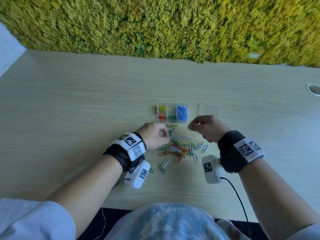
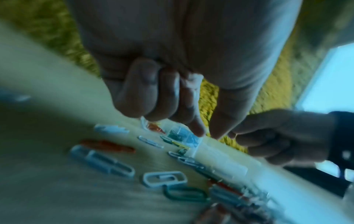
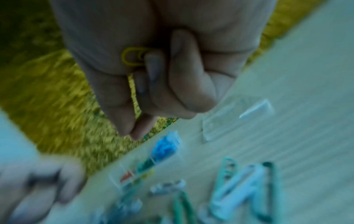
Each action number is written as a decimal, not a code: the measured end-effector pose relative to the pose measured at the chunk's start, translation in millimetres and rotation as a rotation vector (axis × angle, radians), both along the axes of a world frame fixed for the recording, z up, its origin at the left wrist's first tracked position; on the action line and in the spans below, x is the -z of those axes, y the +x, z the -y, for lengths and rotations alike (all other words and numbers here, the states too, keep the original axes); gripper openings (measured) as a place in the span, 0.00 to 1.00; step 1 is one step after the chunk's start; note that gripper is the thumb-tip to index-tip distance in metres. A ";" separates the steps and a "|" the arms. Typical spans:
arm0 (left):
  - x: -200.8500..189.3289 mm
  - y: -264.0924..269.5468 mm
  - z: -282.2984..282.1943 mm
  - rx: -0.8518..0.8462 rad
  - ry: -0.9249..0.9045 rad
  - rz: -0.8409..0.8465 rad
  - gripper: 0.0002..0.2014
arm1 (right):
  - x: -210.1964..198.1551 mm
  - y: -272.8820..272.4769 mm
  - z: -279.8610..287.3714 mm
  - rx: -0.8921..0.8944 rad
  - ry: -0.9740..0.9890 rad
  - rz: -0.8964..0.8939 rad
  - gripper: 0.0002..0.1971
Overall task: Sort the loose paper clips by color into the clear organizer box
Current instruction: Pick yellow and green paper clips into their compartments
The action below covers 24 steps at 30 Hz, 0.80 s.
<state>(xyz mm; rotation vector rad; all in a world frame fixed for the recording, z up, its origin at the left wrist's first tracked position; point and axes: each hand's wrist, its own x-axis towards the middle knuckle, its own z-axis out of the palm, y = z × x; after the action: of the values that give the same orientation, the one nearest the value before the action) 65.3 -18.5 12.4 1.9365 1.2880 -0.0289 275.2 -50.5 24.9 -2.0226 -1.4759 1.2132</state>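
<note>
My right hand (image 1: 206, 127) holds a yellow clip (image 3: 134, 58) tucked in its curled fingers (image 3: 153, 71), just right of and nearer me than the organizer box (image 1: 172, 113). The yellow compartment (image 1: 162, 108) is the box's far-left cell, so the drop means reaching left across the whole box. My left hand (image 1: 155, 135) sits closer to that cell, fingers curled over the loose clips (image 1: 180, 149) on the bench (image 1: 69, 101), something white tucked inside, likely a clip.
</note>
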 end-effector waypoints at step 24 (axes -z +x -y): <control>4.8 30.5 -17.8 0.058 0.322 -0.274 0.05 | 13.2 -16.8 42.5 -0.335 0.033 0.481 0.08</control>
<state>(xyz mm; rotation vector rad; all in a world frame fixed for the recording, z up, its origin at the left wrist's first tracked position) 95.8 -0.7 7.5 2.3067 1.4872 -0.1268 258.5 -93.0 11.8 -2.2072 -2.1118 0.8299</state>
